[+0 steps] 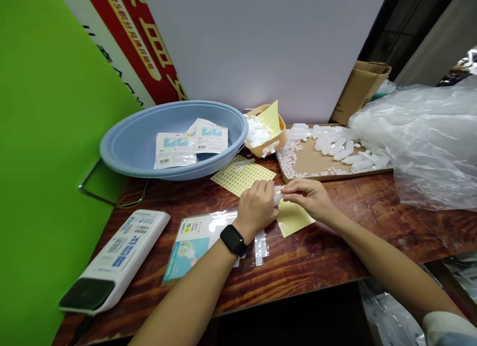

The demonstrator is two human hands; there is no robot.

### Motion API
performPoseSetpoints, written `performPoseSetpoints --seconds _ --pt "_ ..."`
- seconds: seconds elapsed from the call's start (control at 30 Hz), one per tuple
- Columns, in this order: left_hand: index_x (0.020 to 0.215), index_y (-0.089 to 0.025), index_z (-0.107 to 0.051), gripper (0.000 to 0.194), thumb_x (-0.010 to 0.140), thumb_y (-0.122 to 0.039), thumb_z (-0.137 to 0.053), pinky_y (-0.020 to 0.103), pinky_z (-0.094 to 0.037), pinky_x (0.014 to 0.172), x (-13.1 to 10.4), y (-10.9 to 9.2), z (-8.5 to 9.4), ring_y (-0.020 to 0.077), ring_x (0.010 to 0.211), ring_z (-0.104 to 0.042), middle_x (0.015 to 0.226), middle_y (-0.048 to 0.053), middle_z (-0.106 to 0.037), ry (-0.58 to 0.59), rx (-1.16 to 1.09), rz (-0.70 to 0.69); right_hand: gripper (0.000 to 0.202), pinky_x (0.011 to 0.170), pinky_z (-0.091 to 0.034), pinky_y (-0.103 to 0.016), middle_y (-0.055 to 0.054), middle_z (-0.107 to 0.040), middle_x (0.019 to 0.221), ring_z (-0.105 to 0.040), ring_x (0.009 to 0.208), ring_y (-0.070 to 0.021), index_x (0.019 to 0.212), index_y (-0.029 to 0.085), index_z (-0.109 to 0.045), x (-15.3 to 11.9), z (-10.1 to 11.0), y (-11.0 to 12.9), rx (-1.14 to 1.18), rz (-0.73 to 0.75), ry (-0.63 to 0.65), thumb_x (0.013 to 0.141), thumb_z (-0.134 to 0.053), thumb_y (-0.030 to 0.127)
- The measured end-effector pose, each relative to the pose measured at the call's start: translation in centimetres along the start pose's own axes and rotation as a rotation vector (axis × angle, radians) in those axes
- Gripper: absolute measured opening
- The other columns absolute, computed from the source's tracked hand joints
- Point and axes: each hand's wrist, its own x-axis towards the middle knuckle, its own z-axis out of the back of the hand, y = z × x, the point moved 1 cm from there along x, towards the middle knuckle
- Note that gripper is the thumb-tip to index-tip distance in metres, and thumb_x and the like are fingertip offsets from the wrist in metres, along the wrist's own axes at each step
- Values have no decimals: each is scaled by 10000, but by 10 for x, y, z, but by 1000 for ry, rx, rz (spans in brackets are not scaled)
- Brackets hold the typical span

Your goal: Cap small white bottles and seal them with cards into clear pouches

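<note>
My left hand [257, 204], with a black watch on the wrist, is closed around a small translucent white plastic bottle [277, 197]. A tiny yellow spot shows on the bottle. My right hand [311, 199] is closed in a pinch, fingertips at the bottle's right side; what lies between them is too small to make out. Beneath the hands lies a pale yellow sheet [294, 221]. Behind my left hand is a yellow sheet of small printed stickers [244, 177]. A clear printed bag [196, 249] lies partly under my left forearm.
A blue basin [149, 120] holds several printed packets [175, 149]. Beside it stands a tan container [281, 138] of white scraps. A cardboard tray [309, 162] holds translucent bottles and small white pieces. Clear plastic bags [428, 137] bulge at right; a white label printer [122, 251] sits left.
</note>
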Motion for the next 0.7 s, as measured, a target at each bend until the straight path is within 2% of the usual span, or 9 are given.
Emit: performPoseSetpoints --seconds 0.23,0.37,0.5,0.57,0.6,0.7 --pt "744 -167 -584 86 793 -203 -523 328 -374 533 0 -4 4 225 643 -594 663 57 -603 -299 55 -84 365 517 -426 -242 -1 -636 688 -529 547 -88 730 161 -709 -2 -10 -5 253 -213 41 662 -810 505" --pt "735 -169 -578 81 784 -188 -516 328 -347 517 1 -7 7 228 619 -576 642 54 -592 -341 160 -112 474 486 -402 -256 31 -569 570 -497 503 -101 757 161 -673 -3 -15 -13 286 -318 78 614 -791 597" --pt "772 -162 -587 81 785 -191 -512 324 -357 531 3 -6 5 232 648 -595 667 56 -599 -324 186 -73 489 540 -459 -303 14 -613 630 -530 542 -131 805 190 -686 -1 -16 -11 200 -301 90 645 -731 650" --pt "779 -163 -587 78 791 -199 -518 322 -356 527 3 -3 0 233 659 -606 673 54 -598 -280 187 -22 406 589 -493 -321 -2 -667 703 -571 583 -149 832 207 -712 7 -8 -6 130 -273 101 708 -717 593" --pt "786 -163 -588 77 796 -201 -522 321 -360 528 3 -1 -3 236 672 -613 683 56 -602 -244 189 4 344 609 -509 -323 -6 -693 742 -597 608 -156 847 220 -722 14 2 -3 24 -282 109 766 -691 553" --pt "843 -149 -599 98 796 -175 -517 316 -388 553 3 5 -13 246 740 -636 743 69 -632 -100 179 83 290 679 -551 -317 -35 -746 893 -675 738 -175 941 225 -727 46 52 1 -471 -400 37 960 -497 402"
